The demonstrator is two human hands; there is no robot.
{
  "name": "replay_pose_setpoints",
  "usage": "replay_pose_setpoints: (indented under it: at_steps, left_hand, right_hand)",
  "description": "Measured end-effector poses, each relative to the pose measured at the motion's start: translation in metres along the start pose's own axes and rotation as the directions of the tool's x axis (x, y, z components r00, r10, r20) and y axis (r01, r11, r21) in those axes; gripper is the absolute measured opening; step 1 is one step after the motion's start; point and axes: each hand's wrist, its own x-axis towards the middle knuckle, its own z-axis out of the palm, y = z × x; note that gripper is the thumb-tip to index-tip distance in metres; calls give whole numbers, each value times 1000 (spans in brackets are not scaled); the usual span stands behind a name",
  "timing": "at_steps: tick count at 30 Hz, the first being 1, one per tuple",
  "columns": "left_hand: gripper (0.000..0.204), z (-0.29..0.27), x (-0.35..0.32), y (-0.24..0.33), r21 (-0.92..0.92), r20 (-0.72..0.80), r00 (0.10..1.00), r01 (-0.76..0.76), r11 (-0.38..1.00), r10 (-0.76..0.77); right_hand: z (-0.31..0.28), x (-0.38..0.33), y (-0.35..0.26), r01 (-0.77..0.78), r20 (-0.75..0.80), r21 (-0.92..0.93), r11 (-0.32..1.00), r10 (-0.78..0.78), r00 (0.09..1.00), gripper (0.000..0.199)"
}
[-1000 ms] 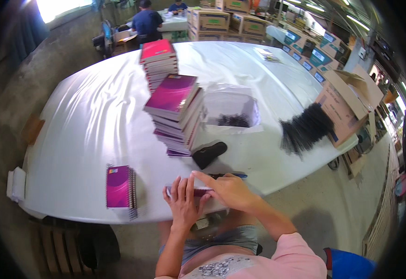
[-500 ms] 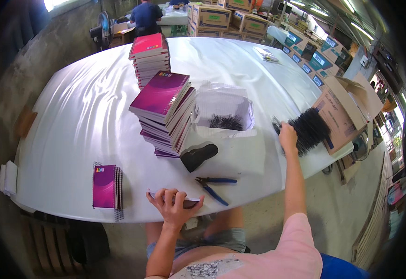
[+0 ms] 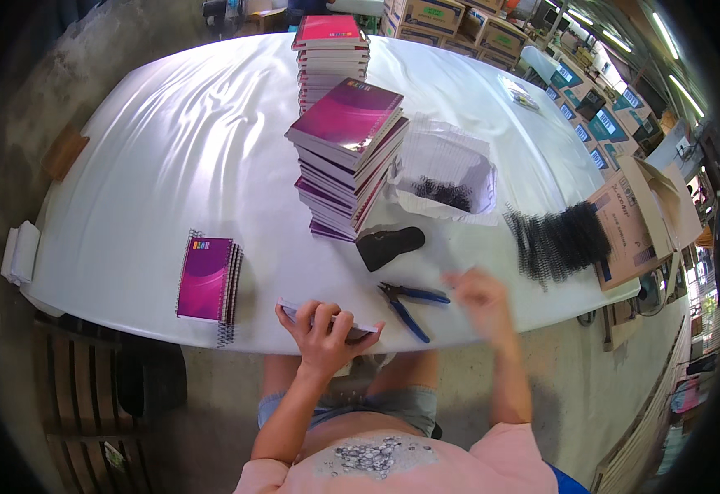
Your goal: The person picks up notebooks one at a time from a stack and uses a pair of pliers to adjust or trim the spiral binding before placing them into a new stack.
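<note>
The notebook [image 3: 358,332] at the near edge of the table [image 3: 261,272] looks light and fairly stiff, its pages apt to slip, so best pinched across both covers, as the left hand [image 3: 325,333] clamps it with arched fingers, while the right hand [image 3: 482,300], forearm raised, hovers beside the pliers [image 3: 410,322], too blurred to tell its grip.

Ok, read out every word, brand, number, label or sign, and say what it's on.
I won't copy wording; print shows here:
Small notebook, lower left: coloured letters.
Purple notebook stack: coloured letters on top cover.
Red notebook stack: small coloured letters.
Open cardboard box: dark print, partly too small.
Teal-marked boxes: pale labels.
Brown cartons: green labels, too small to read.
Booklet in left hand: none legible.
</note>
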Motion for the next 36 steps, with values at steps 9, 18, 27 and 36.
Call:
replay_pose_setpoints:
  at_steps: [9,18,27,36]
  left_hand:
    - [40,5,-4,-2,-24,-22,1000,5,1000,-6]
    - [45,0,1,-2,-19,69,997,-26,999,27]
    - [41,-15,3,-15,-3,168,986,-7,1000,7]
    - [35,-29,12,-22,-195,239,970,-7,981,54]
  right_hand:
    - [83,-13,-13,116,27,-37,993,-115,993,25]
    - [73,-17,-14,-391,362,294,872,277,890,24]
    - [72,-7,-41,75,215,-135,988,-45,976,31]
    - [58,64,8,420,296,-373,828,-322,899,24]
